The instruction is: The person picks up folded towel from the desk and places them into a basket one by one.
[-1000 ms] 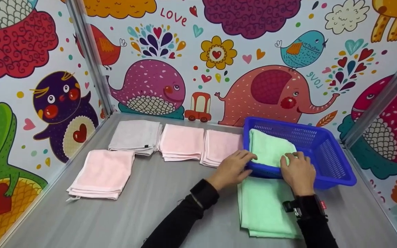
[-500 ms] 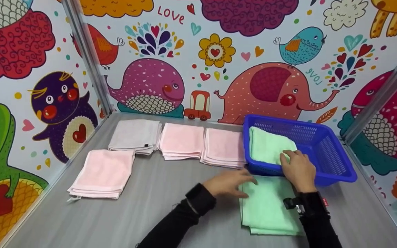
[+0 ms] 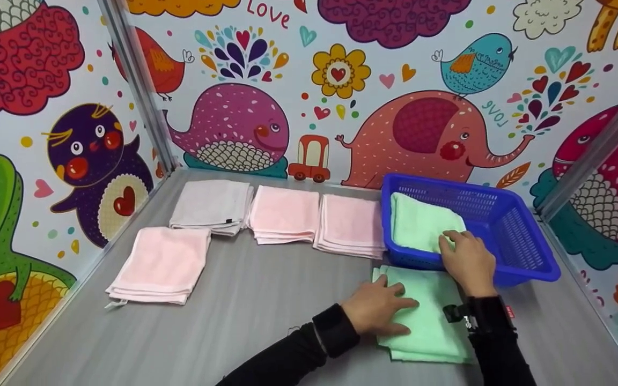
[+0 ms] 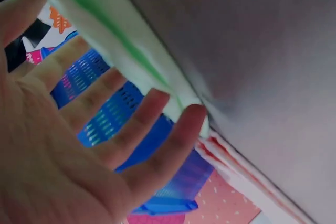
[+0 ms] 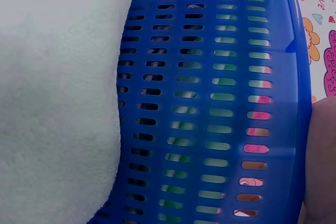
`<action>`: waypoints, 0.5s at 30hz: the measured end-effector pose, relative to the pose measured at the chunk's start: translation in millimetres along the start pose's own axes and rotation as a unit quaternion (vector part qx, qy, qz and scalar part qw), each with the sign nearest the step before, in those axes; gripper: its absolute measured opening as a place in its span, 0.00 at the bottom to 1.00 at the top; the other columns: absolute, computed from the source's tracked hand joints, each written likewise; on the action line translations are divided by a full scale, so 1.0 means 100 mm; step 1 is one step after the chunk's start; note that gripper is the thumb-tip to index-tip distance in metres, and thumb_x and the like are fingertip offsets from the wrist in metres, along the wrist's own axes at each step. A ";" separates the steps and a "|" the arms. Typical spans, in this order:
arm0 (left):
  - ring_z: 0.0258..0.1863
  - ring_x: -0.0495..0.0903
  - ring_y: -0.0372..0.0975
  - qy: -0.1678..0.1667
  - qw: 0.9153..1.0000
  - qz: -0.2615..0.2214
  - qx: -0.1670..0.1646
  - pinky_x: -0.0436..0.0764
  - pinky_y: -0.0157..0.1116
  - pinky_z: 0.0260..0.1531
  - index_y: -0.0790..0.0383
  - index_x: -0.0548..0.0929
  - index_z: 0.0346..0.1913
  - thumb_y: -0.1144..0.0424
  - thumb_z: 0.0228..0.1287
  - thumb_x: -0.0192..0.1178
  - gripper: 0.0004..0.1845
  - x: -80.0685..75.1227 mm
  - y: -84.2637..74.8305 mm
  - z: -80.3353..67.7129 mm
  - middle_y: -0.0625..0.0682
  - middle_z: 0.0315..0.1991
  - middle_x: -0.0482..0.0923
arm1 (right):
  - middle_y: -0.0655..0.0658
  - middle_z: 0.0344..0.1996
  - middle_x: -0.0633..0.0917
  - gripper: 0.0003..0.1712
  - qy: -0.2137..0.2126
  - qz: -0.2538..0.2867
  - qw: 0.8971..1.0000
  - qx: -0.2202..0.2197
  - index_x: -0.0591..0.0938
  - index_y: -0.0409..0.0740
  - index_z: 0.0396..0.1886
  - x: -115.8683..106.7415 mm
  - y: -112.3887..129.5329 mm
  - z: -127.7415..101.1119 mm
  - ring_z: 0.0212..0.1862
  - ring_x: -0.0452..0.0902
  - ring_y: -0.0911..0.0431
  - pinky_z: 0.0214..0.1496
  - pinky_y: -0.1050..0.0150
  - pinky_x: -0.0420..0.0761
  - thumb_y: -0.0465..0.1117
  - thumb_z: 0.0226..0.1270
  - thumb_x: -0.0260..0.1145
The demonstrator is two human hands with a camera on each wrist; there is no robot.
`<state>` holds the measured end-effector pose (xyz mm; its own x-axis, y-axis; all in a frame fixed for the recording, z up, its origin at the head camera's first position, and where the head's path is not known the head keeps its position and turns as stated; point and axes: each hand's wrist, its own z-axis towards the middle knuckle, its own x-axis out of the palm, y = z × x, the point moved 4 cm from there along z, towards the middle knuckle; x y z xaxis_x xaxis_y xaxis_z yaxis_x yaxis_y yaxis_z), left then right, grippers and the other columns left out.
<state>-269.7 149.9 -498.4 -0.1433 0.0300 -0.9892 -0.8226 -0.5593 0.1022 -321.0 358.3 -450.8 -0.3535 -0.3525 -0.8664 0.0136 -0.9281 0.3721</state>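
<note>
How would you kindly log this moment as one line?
left hand: flat on green towel | right hand: on basket towel | basket: blue

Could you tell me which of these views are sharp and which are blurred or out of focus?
Head view: evenly lit and sharp across the table, the basket and the green towel, with only soft shadows. Left wrist view: the left hand and towel edge sit too close and are blurred. Right wrist view: the basket wall is fairly crisp, but the towel beside it is a soft, featureless mass.
</note>
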 end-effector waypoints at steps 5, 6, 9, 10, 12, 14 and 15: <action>0.51 0.78 0.41 -0.013 1.000 0.018 0.003 0.81 0.32 0.31 0.29 0.77 0.70 0.31 0.65 0.61 0.30 0.02 -0.01 0.01 0.41 0.58 0.79 | 0.27 0.58 0.82 0.26 0.003 0.005 1.000 0.001 0.83 0.38 0.62 0.00 0.00 -0.01 0.58 0.76 0.28 0.54 0.28 0.73 0.51 0.83 0.51; 0.50 0.78 0.40 -0.013 1.000 0.016 0.003 0.80 0.32 0.30 0.29 0.77 0.69 0.32 0.65 0.61 0.30 0.03 -0.01 0.01 0.42 0.58 0.78 | 0.27 0.58 0.82 0.26 0.004 0.005 1.000 0.001 0.83 0.38 0.62 0.00 0.00 -0.01 0.58 0.76 0.28 0.54 0.28 0.73 0.52 0.83 0.51; 0.49 0.77 0.40 -0.015 1.000 0.015 0.007 0.79 0.31 0.29 0.30 0.79 0.67 0.33 0.65 0.61 0.28 0.04 0.00 0.02 0.42 0.56 0.78 | 0.26 0.58 0.81 0.26 0.006 0.001 1.000 0.000 0.83 0.38 0.63 0.00 0.00 -0.01 0.59 0.76 0.28 0.55 0.28 0.72 0.52 0.83 0.51; 0.48 0.77 0.40 -0.018 1.000 0.015 0.008 0.78 0.31 0.28 0.30 0.79 0.67 0.33 0.65 0.62 0.27 0.04 0.00 0.02 0.43 0.56 0.78 | 0.26 0.58 0.81 0.26 0.008 0.000 1.000 0.001 0.83 0.38 0.63 0.00 0.00 0.00 0.59 0.76 0.28 0.56 0.28 0.72 0.52 0.83 0.51; 0.46 0.76 0.39 -0.026 0.999 0.014 0.013 0.76 0.30 0.27 0.30 0.80 0.65 0.34 0.64 0.62 0.27 0.04 0.02 0.02 0.43 0.54 0.78 | 0.26 0.59 0.81 0.27 0.013 -0.001 1.000 0.005 0.83 0.38 0.63 0.00 -0.01 0.00 0.59 0.75 0.28 0.56 0.28 0.72 0.52 0.84 0.51; 0.45 0.76 0.39 -0.028 0.999 0.014 0.015 0.75 0.30 0.25 0.30 0.81 0.65 0.33 0.63 0.63 0.27 0.03 0.04 0.01 0.43 0.54 0.78 | 0.26 0.59 0.81 0.27 0.014 -0.001 1.000 0.005 0.83 0.38 0.63 0.00 -0.01 0.00 0.59 0.75 0.28 0.55 0.28 0.72 0.52 0.84 0.51; 0.45 0.76 0.39 -0.027 0.999 0.013 0.015 0.75 0.30 0.25 0.30 0.81 0.64 0.33 0.62 0.64 0.27 0.03 0.05 0.01 0.43 0.54 0.78 | 0.26 0.59 0.81 0.27 0.013 0.000 1.000 0.004 0.83 0.38 0.63 0.00 -0.01 0.00 0.59 0.75 0.28 0.55 0.28 0.73 0.52 0.84 0.51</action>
<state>-274.9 147.9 -500.7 -0.1935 0.0616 -0.9792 -0.8346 -0.5350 0.1313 -321.1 359.3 -451.4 -0.3287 -0.3556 -0.8749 0.0055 -0.9271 0.3748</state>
